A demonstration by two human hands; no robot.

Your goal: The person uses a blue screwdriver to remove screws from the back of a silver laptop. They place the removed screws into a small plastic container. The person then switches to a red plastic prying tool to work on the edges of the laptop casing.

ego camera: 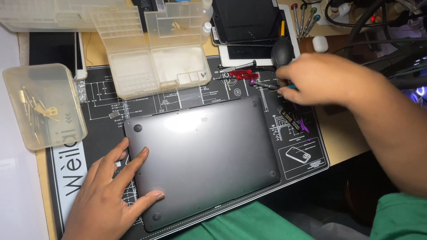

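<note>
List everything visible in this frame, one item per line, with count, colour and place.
laptop: one, dark grey, upside down on the mat, centre.
work mat: one, black with white diagrams, under the laptop.
parts organiser: one, clear plastic, lid open, behind the laptop.
lidded box: one, clear, small metal parts inside, far left.
screwdrivers: several, red and dark handles, on the mat by the right hand.
dust blower: one, black, behind the screwdrivers.
tablets: about two, dark screens, stacked at top centre.
phone: one, dark screen, top left.
cables: several, black, top right.
left hand: flat on the laptop's near left corner.
right hand: reaching among the screwdrivers; grip unclear.
</note>
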